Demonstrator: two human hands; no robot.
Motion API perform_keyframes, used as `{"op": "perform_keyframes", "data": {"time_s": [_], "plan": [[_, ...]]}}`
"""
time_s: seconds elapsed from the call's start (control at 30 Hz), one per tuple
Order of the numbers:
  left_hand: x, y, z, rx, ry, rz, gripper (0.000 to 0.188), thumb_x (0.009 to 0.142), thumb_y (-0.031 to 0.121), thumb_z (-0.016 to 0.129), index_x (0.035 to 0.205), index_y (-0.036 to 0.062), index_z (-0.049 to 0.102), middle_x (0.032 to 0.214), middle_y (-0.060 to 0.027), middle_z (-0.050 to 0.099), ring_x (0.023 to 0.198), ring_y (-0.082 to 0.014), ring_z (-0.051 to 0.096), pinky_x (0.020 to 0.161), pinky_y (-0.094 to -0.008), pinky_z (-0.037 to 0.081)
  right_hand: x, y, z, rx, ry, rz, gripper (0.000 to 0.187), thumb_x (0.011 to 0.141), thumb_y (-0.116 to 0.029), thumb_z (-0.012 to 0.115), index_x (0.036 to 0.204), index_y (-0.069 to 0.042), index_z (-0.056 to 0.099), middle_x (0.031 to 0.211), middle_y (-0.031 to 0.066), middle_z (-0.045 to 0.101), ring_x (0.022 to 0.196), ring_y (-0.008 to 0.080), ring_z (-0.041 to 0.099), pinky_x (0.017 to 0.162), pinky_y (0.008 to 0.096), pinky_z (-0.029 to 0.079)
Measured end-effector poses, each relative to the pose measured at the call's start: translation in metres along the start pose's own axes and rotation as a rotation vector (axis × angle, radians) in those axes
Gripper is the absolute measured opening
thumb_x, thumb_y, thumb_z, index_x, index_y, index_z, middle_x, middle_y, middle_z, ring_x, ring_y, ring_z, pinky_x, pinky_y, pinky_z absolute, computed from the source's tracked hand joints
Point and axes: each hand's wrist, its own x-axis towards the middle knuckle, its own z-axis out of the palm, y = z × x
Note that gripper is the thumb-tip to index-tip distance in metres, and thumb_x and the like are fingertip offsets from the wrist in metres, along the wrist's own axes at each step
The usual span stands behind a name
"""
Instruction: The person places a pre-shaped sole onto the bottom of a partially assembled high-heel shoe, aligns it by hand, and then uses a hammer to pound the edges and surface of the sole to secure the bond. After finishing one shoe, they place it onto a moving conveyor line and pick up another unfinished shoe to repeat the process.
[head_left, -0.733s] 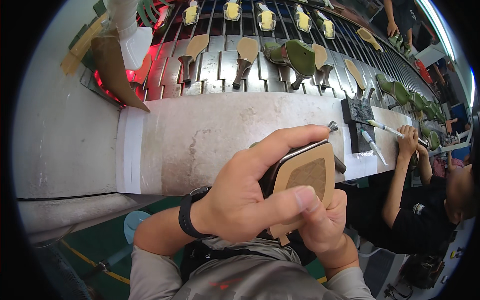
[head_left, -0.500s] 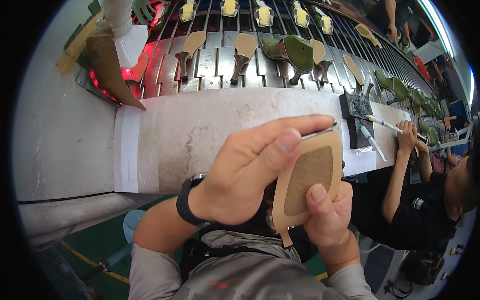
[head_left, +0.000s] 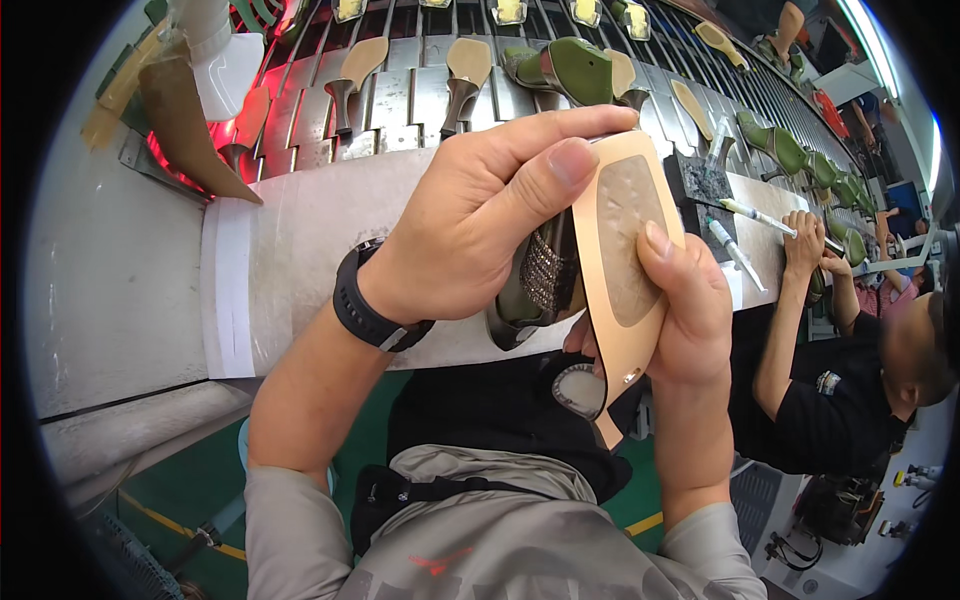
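A shoe with a tan outsole (head_left: 592,270) and a brown textured inset (head_left: 632,235) is held up between my hands, its sole turned toward me. Beside the sole shows a dark upper with a glittery band (head_left: 540,275); part of a green last appears behind it. My left hand (head_left: 485,215) grips the toe end, its fingers reaching over the far side and its thumb along the sole's edge. With the thumb pressed flat on the inset, my right hand (head_left: 692,305) wraps the other side, its fingers mostly hidden behind the shoe.
Ahead runs a slatted metal conveyor (head_left: 400,120) carrying heeled tan soles (head_left: 468,62) and a green last (head_left: 570,70). Red light glows by a brown flap (head_left: 185,130) at left. Syringes (head_left: 735,255) rest by a black block (head_left: 695,180). A co-worker (head_left: 840,360) works at right.
Both hands have raised the shoe and moved it farther away, tilting it so the glittery upper shows. My right thumb has moved up along the inset.
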Motion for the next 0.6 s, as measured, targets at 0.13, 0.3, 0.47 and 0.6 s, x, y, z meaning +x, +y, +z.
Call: {"op": "perform_keyframes", "data": {"time_s": [0.13, 0.3, 0.47, 0.6], "plan": [[0.001, 0.006, -0.010, 0.127, -0.074, -0.036, 0.059, 0.114, 0.040, 0.048, 0.153, -0.0046, 0.050, 0.138, -0.0128, 0.067, 0.126, -0.0151, 0.063, 0.109, -0.0298, 0.048, 0.000, 0.003, 0.009, -0.153, 0.081, -0.039, 0.035, 0.109, -0.025, 0.058, 0.115, 0.007, 0.072, 0.098, 0.0121, 0.078, 0.080, 0.0130, 0.074, 0.070, 0.0254, 0.058], [-0.003, 0.006, -0.014, 0.136, -0.096, -0.059, 0.059, 0.113, 0.036, 0.050, 0.157, -0.0037, 0.045, 0.142, -0.0120, 0.064, 0.129, -0.0150, 0.060, 0.111, -0.0303, 0.046, 0.004, 0.003, 0.014, -0.200, 0.134, -0.047, 0.033, 0.109, -0.023, 0.059, 0.114, 0.007, 0.073, 0.097, 0.0110, 0.077, 0.079, 0.0120, 0.073, 0.070, 0.0247, 0.058], [-0.007, 0.011, -0.011, -0.005, -0.146, -0.077, 0.075, 0.100, 0.024, 0.068, 0.162, -0.0032, 0.035, 0.149, -0.0133, 0.057, 0.138, -0.0189, 0.053, 0.117, -0.0349, 0.040, 0.006, 0.000, 0.014, -0.252, 0.135, -0.049, 0.032, 0.109, -0.022, 0.059, 0.113, 0.006, 0.073, 0.095, 0.0108, 0.078, 0.078, 0.0116, 0.073, 0.068, 0.0245, 0.057], [-0.018, 0.027, -0.007, -0.108, -0.056, -0.213, 0.080, 0.093, 0.016, 0.071, 0.161, -0.0043, 0.034, 0.148, -0.0141, 0.056, 0.137, -0.0217, 0.055, 0.117, -0.0371, 0.041, -0.002, 0.013, 0.024, -0.353, 0.202, -0.092, 0.037, 0.108, -0.027, 0.060, 0.112, 0.008, 0.072, 0.091, 0.0088, 0.076, 0.076, 0.0107, 0.070, 0.066, 0.0252, 0.055]]}}
